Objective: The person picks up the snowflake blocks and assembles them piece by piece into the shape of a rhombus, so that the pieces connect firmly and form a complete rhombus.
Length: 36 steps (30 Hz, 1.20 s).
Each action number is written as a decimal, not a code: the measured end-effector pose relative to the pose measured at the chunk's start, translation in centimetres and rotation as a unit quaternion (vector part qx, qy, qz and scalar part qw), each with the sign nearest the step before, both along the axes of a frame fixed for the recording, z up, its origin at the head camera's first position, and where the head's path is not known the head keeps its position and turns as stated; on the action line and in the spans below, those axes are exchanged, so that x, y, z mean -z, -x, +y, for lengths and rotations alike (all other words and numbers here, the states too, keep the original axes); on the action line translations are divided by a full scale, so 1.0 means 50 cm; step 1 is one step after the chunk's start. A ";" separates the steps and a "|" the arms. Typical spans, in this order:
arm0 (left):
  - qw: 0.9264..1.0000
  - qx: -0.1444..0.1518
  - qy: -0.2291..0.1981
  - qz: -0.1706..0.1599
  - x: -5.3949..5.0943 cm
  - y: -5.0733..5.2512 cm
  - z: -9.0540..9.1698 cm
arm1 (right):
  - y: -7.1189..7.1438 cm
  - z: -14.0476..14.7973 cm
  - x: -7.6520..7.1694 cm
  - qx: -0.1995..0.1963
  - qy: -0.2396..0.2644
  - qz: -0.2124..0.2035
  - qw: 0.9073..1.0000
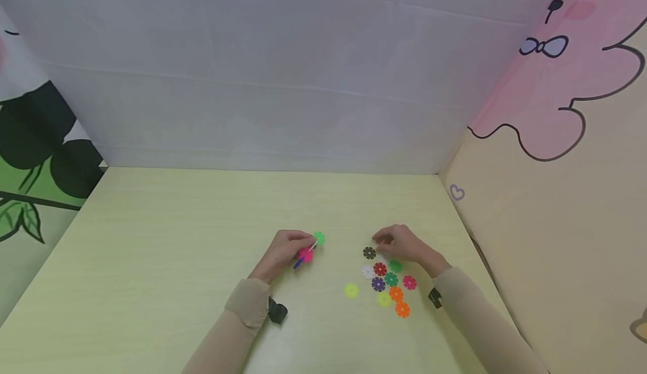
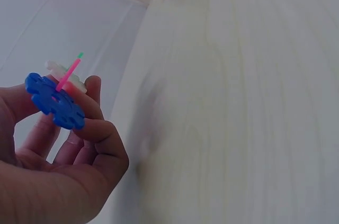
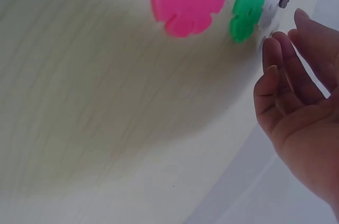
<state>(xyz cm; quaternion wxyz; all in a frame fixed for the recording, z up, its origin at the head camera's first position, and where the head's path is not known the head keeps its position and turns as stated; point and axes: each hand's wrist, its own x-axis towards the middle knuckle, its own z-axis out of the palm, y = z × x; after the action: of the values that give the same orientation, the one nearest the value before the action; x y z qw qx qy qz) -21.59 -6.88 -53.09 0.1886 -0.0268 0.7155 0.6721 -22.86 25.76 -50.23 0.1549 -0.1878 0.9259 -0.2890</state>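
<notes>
My left hand (image 1: 285, 253) pinches a small joined piece made of slotted flower-shaped plastic discs. In the left wrist view, its blue disc (image 2: 58, 105) faces the camera, and a white disc (image 2: 79, 83) sits behind it. A pink disc (image 2: 68, 75) is seen edge-on, slotted into the blue one. Past it shows the tip of a green disc (image 1: 319, 238), clearer in the head view. My right hand (image 1: 404, 245) hovers low beside the loose discs with loosely bent fingers. Its fingertips are close to a dark brown disc (image 1: 369, 252) and a white disc (image 3: 270, 7); firm contact cannot be made out.
Below my right hand lie several loose discs, among them a red one (image 1: 380, 269), a purple one (image 1: 378, 284), a pink one (image 1: 409, 282) and an orange one (image 1: 402, 309). A yellow disc (image 1: 351, 290) lies apart to the left. Behind the pale table (image 1: 177, 222) rises a white sheet (image 1: 278, 121).
</notes>
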 end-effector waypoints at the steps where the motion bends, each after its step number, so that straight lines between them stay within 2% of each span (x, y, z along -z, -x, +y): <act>1: 1.000 0.000 0.001 0.000 -0.001 0.000 0.000 | 0.000 0.003 0.001 0.002 -0.003 -0.003 1.000; 11: 1.000 0.003 -0.012 -0.001 0.002 0.001 -0.003 | -0.012 0.031 0.005 -0.004 -0.013 -0.023 1.000; 25: 1.000 -0.005 -0.011 0.002 -0.001 0.000 -0.008 | -0.038 0.052 0.020 0.024 0.009 -0.009 1.000; 36: 1.000 -0.006 -0.027 0.010 -0.002 -0.002 -0.010 | -0.033 0.050 0.029 0.017 0.004 0.013 1.000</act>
<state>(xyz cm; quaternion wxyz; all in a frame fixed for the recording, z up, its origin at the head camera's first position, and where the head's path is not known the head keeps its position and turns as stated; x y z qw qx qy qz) -21.49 -7.38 -52.97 0.1781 -0.0188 0.6988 0.6926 -21.20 28.23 -51.70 0.1375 -0.1767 0.9295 -0.2931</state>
